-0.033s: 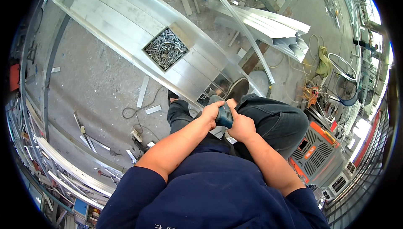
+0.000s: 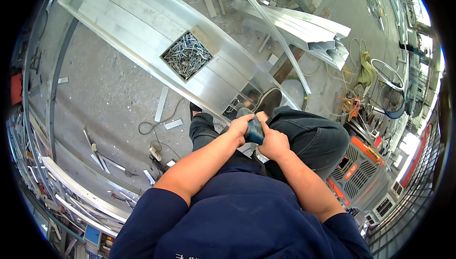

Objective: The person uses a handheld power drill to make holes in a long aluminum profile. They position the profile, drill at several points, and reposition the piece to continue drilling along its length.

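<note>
Both my hands are closed around a handheld power tool (image 2: 254, 128) with a dark teal body and a grey front part; its exact kind I cannot make out. My left hand (image 2: 240, 128) wraps the tool's left side, and my right hand (image 2: 273, 140) grips it from the right. The tool's front end points at the near end of a long silvery metal panel (image 2: 123, 24); whether it touches is unclear. A square box (image 2: 166, 58) full of loose rivet-like metal pins (image 2: 186, 56) rests on the panel. My shoe (image 2: 270, 101) is beside the panel's near end.
Folded sheet-metal profiles (image 2: 308, 28) lie at the far right, crossed by a long thin rail (image 2: 273, 26). An orange-and-grey machine (image 2: 354, 169) stands at the right. Cables (image 2: 147, 126) and metal strips (image 2: 162, 103) litter the floor; long metal bars (image 2: 78, 190) lie at the left.
</note>
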The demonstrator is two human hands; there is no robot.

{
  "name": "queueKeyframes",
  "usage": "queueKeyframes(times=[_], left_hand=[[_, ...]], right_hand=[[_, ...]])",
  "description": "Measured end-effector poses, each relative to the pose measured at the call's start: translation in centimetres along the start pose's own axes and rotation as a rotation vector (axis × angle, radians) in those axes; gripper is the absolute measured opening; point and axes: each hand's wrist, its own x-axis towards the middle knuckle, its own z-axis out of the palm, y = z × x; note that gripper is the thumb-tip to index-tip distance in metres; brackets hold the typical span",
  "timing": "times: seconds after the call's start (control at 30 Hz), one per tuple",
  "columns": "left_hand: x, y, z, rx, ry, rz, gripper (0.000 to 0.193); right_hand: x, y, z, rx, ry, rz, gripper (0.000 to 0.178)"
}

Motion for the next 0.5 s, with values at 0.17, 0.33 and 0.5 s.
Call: queueKeyframes(times=[0.17, 0.33, 0.5], left_hand=[[0.1, -0.1, 0.5, 0.004, -0.020, -0.002, 0.036], [1.0, -0.1, 0.8, 0.000, 0.050, -0.009, 0.034], [2.3, -0.1, 0.7, 0.042, 0.076, 0.002, 0.035]], right_hand=[[0.4, 0.7, 0.0, 0.021, -0.041, 0.010, 0.073], [0.7, 0.7, -0.5, 0.034, -0.049, 0.023, 0.073], [1.2, 1.1, -0.9, 0.040, -0.071, 0.030, 0.070]])
